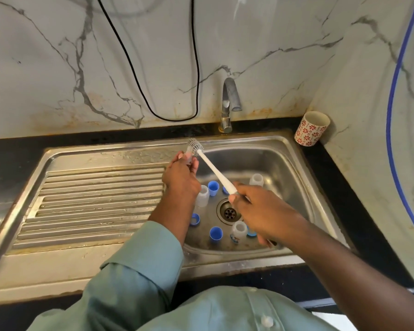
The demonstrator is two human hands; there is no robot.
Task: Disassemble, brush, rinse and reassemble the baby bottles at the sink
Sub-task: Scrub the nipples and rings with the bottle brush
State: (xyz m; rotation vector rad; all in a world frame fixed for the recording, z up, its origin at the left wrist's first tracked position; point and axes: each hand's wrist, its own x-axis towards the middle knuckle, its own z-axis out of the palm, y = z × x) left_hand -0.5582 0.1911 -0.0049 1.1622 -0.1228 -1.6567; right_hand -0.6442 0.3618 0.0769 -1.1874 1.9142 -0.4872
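Your left hand [181, 176] pinches small clear bottle part [189, 156]; your right hand [251, 209] grips brush [212, 168] handle, bristles beside part, above sink [285, 163].

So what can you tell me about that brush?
The brush has a long white handle that looks like plastic and a round head of pale bristles. The right hand grips its lower end, so it slants up and left over the sink. Its head meets a small clear part pinched in the left hand.

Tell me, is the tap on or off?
Off, it seems: no water shows below the tap's spout, above the sink.
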